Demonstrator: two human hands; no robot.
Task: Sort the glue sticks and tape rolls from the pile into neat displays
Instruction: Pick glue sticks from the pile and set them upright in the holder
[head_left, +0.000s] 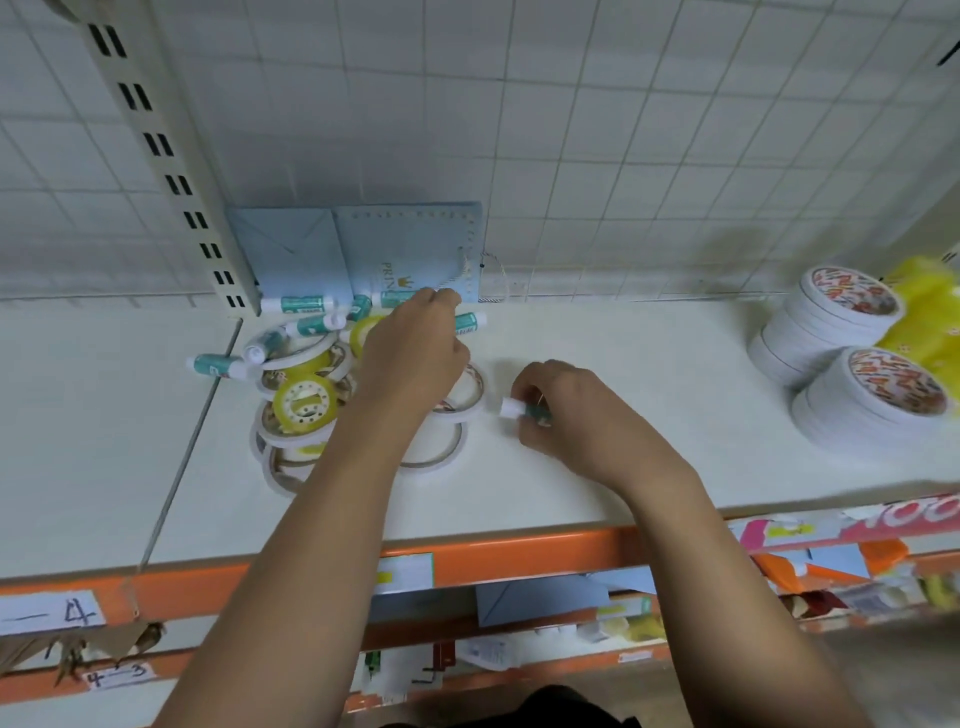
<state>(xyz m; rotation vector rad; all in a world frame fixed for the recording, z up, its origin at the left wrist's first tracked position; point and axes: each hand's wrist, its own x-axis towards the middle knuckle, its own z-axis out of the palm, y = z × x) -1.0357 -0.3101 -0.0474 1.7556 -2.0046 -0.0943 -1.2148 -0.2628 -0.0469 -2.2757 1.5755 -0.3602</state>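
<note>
Head view: the left hand (415, 353) is extended over the pile (306, 395) at the back left of the white shelf (649, 353). Its fingertips are curled down among the loose glue sticks (291, 304) in front of the pale blue envelopes (363, 249), and whether anything is gripped there cannot be told. The right hand (566, 415) is held apart from it, just right of the pile, and the held stick (519, 410) is pinched in it low over the shelf, white cap pointing left. The loose glue sticks are small smooth cylinders with teal labels and white caps. If nudged by the reaching wrist, they are judged likely to roll across the slick, flat shelf toward its orange front edge (519, 553). The thin tape rings (447, 462) under the left forearm are flat, light white hoops that overlap one another, so they could be dragged out of place. The yellow tape roll (305, 402) is glossy and translucent, with a perforated core. The stacked white rolls (831, 332) at far right are already piled neatly.
</note>
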